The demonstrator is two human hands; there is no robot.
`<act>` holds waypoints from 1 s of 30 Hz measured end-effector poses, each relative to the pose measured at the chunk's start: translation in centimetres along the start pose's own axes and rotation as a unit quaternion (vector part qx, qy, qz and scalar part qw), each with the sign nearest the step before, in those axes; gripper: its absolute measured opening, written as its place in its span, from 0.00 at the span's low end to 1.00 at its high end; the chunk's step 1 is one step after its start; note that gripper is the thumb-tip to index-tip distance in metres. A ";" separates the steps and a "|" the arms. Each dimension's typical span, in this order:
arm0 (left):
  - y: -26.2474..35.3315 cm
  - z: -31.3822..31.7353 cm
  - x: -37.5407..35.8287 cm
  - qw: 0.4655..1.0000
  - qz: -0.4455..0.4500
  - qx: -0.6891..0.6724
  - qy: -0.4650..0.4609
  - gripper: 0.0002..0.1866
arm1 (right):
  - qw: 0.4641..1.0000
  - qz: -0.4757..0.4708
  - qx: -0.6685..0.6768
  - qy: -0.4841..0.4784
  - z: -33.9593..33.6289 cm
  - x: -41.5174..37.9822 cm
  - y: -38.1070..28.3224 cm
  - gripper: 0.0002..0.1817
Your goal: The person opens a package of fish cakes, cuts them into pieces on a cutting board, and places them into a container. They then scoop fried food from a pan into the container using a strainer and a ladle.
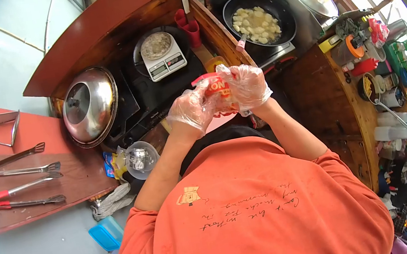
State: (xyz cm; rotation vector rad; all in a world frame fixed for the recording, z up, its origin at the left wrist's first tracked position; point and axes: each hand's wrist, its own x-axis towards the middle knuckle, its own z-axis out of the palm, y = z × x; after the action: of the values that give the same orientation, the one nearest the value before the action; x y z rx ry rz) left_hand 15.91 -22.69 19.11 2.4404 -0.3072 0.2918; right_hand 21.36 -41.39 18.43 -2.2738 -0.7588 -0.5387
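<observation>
A red and clear plastic packet (218, 87) with white letters is held up in front of my chest between both hands. My left hand (193, 110), in a clear plastic glove, is closed on the packet's left side. On its other side my right hand (249, 85), gloved the same way, pinches the upper edge. What the packet contains is hard to make out. Beyond my hands stands a white digital kitchen scale (166, 60) with a round dish (156, 45) on top. Pale pieces of food (257, 25) lie in liquid in a black wok (288, 27) at the upper right.
A domed metal lid (88, 108) rests left of the scale. Several tongs (25, 180) lie on the red table (22, 210) at far left. A knife (185, 0) stands in a red holder (188, 27). Jars and containers crowd the wooden counter (351, 117) at right.
</observation>
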 end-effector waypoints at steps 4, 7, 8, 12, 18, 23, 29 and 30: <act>2.0 -2.3 -0.2 0.983 -0.038 0.164 -0.068 0.17 | 0.996 -0.040 0.065 0.041 -0.1 0.5 -1.4 0.14; 3.9 -4.1 -0.8 0.963 -0.029 0.239 -0.118 0.10 | 0.992 0.035 0.118 -0.028 0.8 -0.1 -1.6 0.16; 4.2 -4.2 -0.9 0.963 -0.034 0.242 -0.116 0.10 | 0.980 0.097 0.164 -0.061 0.5 0.0 -2.3 0.16; 4.6 -5.0 -1.1 0.943 -0.038 0.279 -0.178 0.11 | 0.969 0.101 0.065 -0.214 0.9 1.1 -1.0 0.15; 2.9 -5.9 -2.0 0.885 -0.272 -0.359 -0.117 0.10 | 0.528 0.441 0.652 -0.318 -0.4 -2.0 -1.3 0.27; 2.2 -8.1 -2.7 0.994 -0.048 -0.016 -0.101 0.08 | 0.665 0.334 0.571 -0.348 0.9 -4.1 -1.1 0.21; 1.6 -8.6 -0.5 0.991 0.019 -0.082 -0.102 0.09 | 0.708 0.267 0.555 -0.346 -1.1 -1.8 -1.3 0.18; 1.5 -8.5 -0.4 0.991 0.021 -0.082 -0.102 0.09 | 0.723 0.253 0.546 -0.338 -0.9 -1.9 -0.8 0.18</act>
State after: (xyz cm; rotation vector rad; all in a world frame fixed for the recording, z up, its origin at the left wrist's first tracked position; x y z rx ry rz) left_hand 13.96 -18.39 26.37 2.3053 -0.4546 0.0332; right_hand 19.26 -42.21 18.33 -1.3299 -0.4860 0.8760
